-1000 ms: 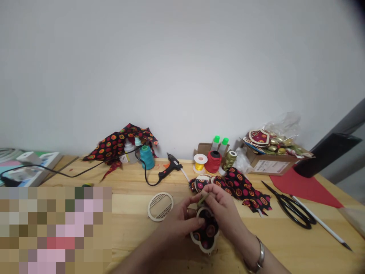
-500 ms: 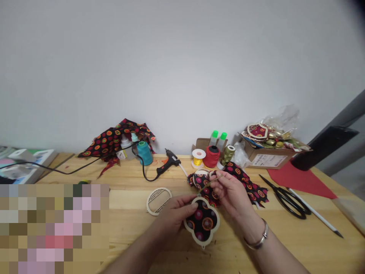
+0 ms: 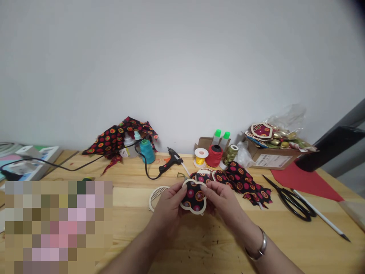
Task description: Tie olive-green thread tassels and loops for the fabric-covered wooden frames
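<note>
A flower-shaped wooden frame [image 3: 194,198], backed with dark patterned fabric, is held up over the table between both hands. My left hand [image 3: 169,203] pinches its left edge, thumb on the front. On the opposite side, my right hand [image 3: 224,198] grips the upper right edge with thumb and fingers. A short olive cord [image 3: 181,175] sticks out above the frame's top left. Partly hidden behind my left hand lies an oval wooden lattice frame [image 3: 155,196]. Beyond the hands, black patterned fabric [image 3: 246,182] lies with pale-rimmed pieces on it.
A hot glue gun [image 3: 171,161] lies at the back, near a teal thread cone [image 3: 147,151]. Thread spools [image 3: 215,156] stand at back centre. To the right are scissors [image 3: 293,201], a white pencil [image 3: 321,215] and a filled cardboard box [image 3: 279,156]. Pixelation covers the lower left.
My right hand has let go of the olive cord and taken the frame's right edge. The frame has moved up and left, turning slightly; the cord now hangs loose behind its top.
</note>
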Motion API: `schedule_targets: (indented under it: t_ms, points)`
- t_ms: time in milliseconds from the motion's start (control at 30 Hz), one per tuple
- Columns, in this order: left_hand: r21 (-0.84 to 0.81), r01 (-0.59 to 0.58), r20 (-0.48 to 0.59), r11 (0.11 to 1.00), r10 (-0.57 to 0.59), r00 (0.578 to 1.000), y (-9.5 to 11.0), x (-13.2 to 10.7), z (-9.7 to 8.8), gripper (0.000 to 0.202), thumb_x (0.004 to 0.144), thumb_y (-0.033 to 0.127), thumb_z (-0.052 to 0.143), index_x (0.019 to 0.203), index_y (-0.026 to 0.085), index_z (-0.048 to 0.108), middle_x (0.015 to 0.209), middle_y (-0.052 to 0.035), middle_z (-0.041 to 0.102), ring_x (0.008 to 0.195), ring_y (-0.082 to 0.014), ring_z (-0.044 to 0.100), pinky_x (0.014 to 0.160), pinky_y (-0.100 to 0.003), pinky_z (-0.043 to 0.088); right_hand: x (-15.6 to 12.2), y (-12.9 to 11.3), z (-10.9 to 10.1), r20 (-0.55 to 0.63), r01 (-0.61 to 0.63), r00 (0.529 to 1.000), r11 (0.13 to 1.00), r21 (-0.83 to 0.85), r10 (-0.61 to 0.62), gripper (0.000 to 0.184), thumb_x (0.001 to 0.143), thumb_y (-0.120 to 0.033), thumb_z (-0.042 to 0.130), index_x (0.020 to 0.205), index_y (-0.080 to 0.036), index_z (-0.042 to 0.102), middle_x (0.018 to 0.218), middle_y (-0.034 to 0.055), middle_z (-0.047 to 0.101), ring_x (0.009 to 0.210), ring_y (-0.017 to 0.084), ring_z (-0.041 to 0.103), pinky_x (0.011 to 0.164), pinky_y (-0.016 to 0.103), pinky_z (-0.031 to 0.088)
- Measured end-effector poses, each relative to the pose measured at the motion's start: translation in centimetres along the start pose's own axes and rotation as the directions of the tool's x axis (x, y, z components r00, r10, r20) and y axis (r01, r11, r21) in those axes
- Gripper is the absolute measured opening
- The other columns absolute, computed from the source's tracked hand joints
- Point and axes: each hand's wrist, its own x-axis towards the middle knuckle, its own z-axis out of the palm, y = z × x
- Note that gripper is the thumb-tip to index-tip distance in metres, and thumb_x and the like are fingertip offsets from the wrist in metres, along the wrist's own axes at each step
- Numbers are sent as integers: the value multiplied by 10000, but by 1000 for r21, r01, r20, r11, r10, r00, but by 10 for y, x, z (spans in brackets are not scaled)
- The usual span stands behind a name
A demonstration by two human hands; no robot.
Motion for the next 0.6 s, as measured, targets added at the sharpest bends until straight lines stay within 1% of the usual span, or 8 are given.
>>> schedule_targets:
  t_ms: [67,167,300,400,467,533,600]
  points:
    - [-8,-8,12,1000,8,1000,1,0,0,237,736,264,723,924,120,711,702,-58,721,577,-145,631,534,-268,551,1,-1,-1,-11,4,1000,1000,-11,-4,344,701,-477,719,699,-157,592,501,-48,549,390,72,446,376,184,334]
    - [-24,-20,44,1000,21,999,3,0,0,234,765,310,687,872,104,720,733,-82,729,646,-179,656,602,-313,562,2,-3,-3,-20,17,1000,1000,-23,-17,352,723,-480,702,692,-149,585,487,-38,561,380,71,460,359,171,336]
    - [-54,-44,124,998,51,991,4,-1,-2,218,784,294,669,885,111,729,815,-99,741,727,-202,671,680,-339,552,5,-1,-6,3,20,1000,1000,0,-20,391,721,-514,692,667,-147,568,453,-29,559,342,72,458,323,163,332]
    - [-60,-51,210,997,63,976,3,-3,-2,257,805,305,654,992,142,719,931,-109,738,828,-227,671,758,-364,531,7,2,-7,37,8,999,999,42,-9,411,725,-533,678,663,-144,561,461,-27,554,328,59,430,317,160,333]
    - [-48,-50,292,998,62,955,1,-4,-1,319,808,309,655,1094,170,687,1022,-110,721,915,-246,658,810,-370,509,8,4,-8,62,-7,998,998,64,3,414,728,-539,672,684,-141,569,485,-20,559,337,59,433,316,162,328]
    - [-36,-51,364,998,60,930,0,-5,-2,379,814,294,654,1183,210,638,1137,-104,682,1001,-261,632,855,-377,488,8,5,-8,85,-22,996,997,76,15,415,732,-544,664,716,-137,581,521,-9,574,351,62,444,319,165,325]
    - [-36,-61,419,998,70,905,-2,-4,-3,452,810,281,662,1254,265,576,1270,-88,608,1117,-286,573,898,-403,468,8,5,-9,110,-36,994,997,74,27,422,735,-554,654,749,-136,592,546,2,587,360,68,452,326,172,326]
